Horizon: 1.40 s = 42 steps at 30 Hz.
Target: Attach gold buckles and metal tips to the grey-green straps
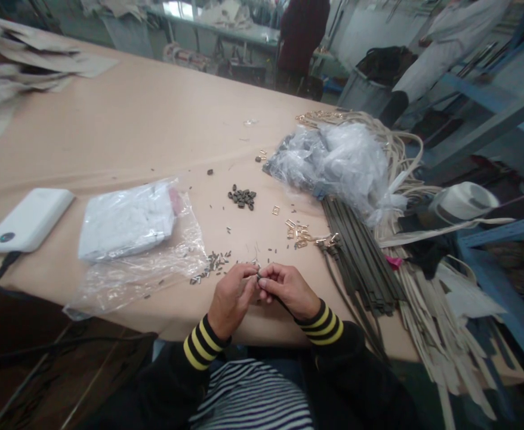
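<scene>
Left hand point(231, 298) and right hand point(291, 290) pinch a small dark piece point(259, 275) between their fingertips.

Soft light on tabletop point(154, 119); edges stretched, blurred.

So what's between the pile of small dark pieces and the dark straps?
Gold-coloured metal buckles, plus a few tiny dark bits, in the head view.
</scene>
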### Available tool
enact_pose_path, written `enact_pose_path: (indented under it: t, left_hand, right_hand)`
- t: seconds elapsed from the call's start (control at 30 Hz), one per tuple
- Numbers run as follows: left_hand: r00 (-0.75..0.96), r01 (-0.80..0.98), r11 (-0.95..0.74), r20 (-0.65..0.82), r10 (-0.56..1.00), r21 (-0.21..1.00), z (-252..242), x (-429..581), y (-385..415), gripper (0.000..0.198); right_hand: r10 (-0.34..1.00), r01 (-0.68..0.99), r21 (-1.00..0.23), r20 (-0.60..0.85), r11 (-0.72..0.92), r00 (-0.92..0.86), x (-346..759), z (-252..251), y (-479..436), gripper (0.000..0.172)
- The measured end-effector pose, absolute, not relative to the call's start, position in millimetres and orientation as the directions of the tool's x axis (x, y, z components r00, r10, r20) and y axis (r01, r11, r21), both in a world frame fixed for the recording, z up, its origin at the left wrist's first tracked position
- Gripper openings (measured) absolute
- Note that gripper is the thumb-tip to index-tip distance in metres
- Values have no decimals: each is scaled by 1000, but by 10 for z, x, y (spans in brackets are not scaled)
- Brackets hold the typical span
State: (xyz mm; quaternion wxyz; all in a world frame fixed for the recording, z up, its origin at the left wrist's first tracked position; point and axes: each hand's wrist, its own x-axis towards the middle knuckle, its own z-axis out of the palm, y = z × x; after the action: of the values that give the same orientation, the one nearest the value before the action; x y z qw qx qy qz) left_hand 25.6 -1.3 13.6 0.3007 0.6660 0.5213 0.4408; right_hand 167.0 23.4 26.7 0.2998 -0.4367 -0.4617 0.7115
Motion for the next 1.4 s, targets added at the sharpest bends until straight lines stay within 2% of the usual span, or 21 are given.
enact_pose_path:
  t: [0.1,0.3,0.5,0.7,0.9,0.97,1.03,1.1,1.23,1.4]
  left_hand:
    - [110,471,-313,297,949,825,113,250,-48,10]
    - [150,590,-443,447,882,675,89,285,-24,11]
    - [108,593,-406,431,896,695,53,294,4,9]
    - [139,525,-349,326,935,777,104,249,21,12]
    - [359,199,-257,174,917,946,310,192,-9,15]
    - [251,255,-202,137,958,946,303,147,23,11]
    - [35,339,-88,80,996,937,256,98,81,8]
    - [-87,311,56,-31,996,949,210,65,142,19]
    - [43,116,254,-260,965,960,205,92,208,25]
    - [87,8,320,-319,944,948,222,174,217,21]
  right_hand:
    - [830,-24,-918,-346,-396,-437,1677,252,240,25]
    - [822,17,-921,-355,-389,-446,1662,230,244,23]
    - [841,37,-938,-327,-346,-431,1647,210,248,20]
    - [840,47,-933,-343,-357,-420,1623,186,249,16]
    - [852,21,-904,-410,-427,-324,1688,168,317,19]
    - [846,-20,-900,-401,-435,-350,1712,187,321,21]
    - [827,-64,-886,-401,-460,-395,1720,204,309,23]
    - [808,-88,-868,-412,-488,-420,1715,208,291,24]
    - [800,-86,-867,-410,-492,-438,1696,186,274,23]
    - [787,-68,-867,-413,-494,-459,1682,174,291,21]
